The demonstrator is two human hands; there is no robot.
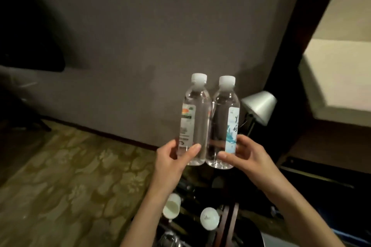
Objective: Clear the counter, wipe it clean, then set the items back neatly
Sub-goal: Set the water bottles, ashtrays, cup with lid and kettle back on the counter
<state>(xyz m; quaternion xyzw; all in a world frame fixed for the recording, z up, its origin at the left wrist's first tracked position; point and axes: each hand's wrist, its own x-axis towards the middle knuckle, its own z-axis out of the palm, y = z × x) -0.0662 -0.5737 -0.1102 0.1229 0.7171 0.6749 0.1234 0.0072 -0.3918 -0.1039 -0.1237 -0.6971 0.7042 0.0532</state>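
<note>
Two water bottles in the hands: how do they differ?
The left bottle, held by the left hand, has a white label with orange and green print; the right bottle, in the right hand, has a white-and-teal label with dark characters. The left cap sits slightly higher. Both are clear, white-capped, upright, touching.

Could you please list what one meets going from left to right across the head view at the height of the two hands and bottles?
Left hand → bottle with the orange-and-green label → bottle with the blue-and-white label → right hand → silver lamp shade, a little higher and behind.
</note>
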